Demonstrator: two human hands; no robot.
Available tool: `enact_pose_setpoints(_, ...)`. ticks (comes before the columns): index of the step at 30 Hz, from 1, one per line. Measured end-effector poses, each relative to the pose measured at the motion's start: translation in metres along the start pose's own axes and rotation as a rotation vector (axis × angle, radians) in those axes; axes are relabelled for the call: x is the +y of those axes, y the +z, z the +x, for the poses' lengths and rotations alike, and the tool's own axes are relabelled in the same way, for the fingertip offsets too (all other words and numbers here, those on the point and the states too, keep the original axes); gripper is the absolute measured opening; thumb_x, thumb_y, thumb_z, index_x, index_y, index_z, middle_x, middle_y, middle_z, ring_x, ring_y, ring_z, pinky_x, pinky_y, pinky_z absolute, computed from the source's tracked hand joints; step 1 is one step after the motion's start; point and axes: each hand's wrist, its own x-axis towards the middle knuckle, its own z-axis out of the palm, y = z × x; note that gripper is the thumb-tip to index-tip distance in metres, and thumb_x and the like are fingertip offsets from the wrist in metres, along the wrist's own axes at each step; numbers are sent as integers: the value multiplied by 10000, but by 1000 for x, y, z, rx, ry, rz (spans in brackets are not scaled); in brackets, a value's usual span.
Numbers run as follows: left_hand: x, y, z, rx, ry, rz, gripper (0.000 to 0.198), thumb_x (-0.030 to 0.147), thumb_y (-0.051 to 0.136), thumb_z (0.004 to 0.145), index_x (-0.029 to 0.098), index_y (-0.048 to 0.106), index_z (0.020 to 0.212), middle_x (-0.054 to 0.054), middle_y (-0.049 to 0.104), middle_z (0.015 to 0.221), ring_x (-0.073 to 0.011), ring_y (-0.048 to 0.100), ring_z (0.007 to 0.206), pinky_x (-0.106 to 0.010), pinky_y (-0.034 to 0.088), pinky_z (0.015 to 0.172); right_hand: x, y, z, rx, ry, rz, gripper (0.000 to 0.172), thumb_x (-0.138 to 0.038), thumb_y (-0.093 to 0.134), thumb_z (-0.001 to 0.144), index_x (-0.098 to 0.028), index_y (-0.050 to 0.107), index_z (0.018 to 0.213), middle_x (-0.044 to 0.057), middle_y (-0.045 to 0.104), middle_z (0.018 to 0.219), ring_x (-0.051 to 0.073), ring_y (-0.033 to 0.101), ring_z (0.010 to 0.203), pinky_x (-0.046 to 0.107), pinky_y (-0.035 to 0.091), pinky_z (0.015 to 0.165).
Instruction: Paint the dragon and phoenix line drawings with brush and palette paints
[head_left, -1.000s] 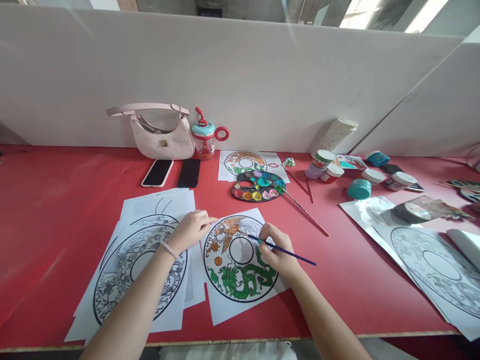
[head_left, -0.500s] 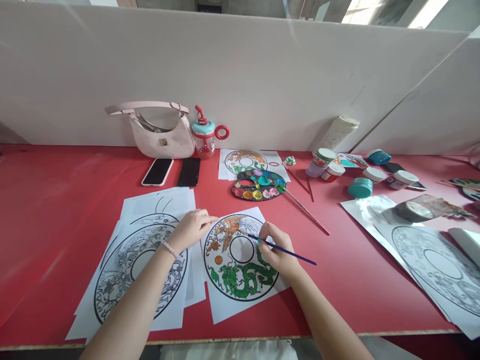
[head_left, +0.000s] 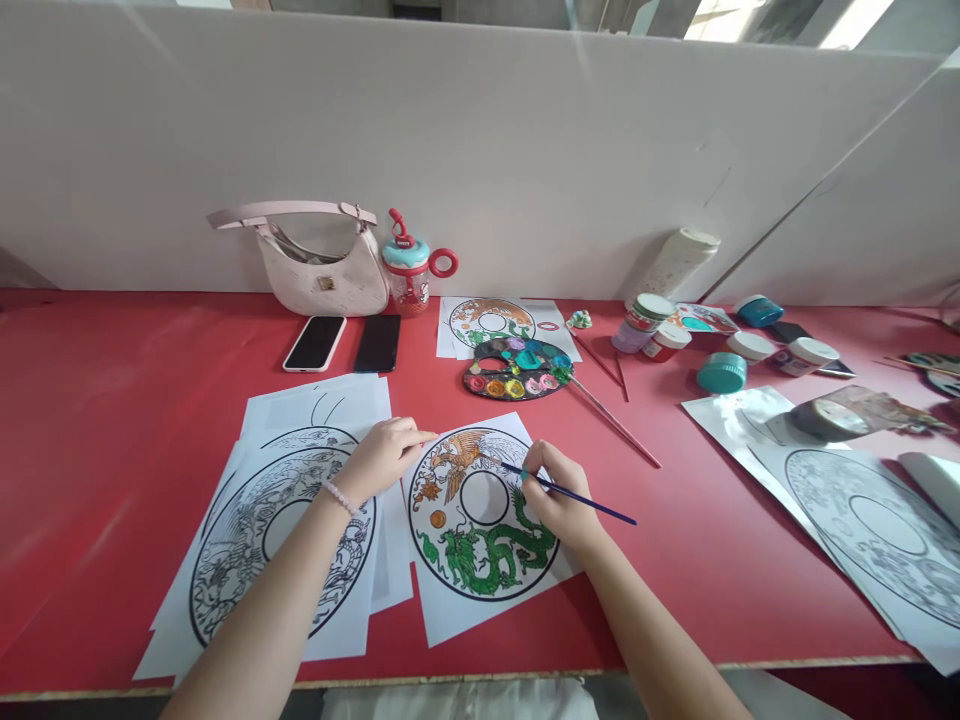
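My right hand (head_left: 561, 492) is closed round a thin dark-blue paintbrush (head_left: 592, 503), its tip at the orange phoenix on a round line drawing (head_left: 480, 585). The dragon in the lower half of that ring is green, and part of the phoenix's side is still bare line work. My left hand (head_left: 386, 455) lies on the sheets with its index finger stretched out to the drawing's upper left edge. Under my left forearm is a stack of uncoloured ring drawings (head_left: 259, 470). Beyond the painted sheet sits a paint palette (head_left: 491, 368) with several colours, a second brush (head_left: 619, 425) leaning on it.
A pale handbag (head_left: 326, 285), a red-handled cup (head_left: 409, 275) and two phones (head_left: 315, 343) stand at the back left. A coloured reference sheet (head_left: 448, 340) lies behind the palette. Several paint jars (head_left: 721, 373), a toppled clear container (head_left: 862, 412) and more drawings (head_left: 885, 510) are on the right.
My right hand and the brush have shifted slightly up and to the right. The left hand stays in place.
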Motion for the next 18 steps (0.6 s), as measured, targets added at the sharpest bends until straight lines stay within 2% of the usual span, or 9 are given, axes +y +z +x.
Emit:
enact_pose_setpoints(11,-1,2,-1,-1,-9,12,312,130,447,909,218,675,1103,-15,563,766,-151,534,740,-274,426,684,-3,0,0,-47,-43,44,140,-88,425,660,-218,375,646,-24,435,622,116,407,578,243,352,543)
enact_pose_setpoints(18,2,0,-1,-10,-15,34,307,140,450,912,227,681,1094,-21,561,768,-156,537,747,-279,430,693,-3,0,-1,-23,-23,36,143,-88,425,662,-220,371,650,-21,427,624,118,405,585,255,355,556)
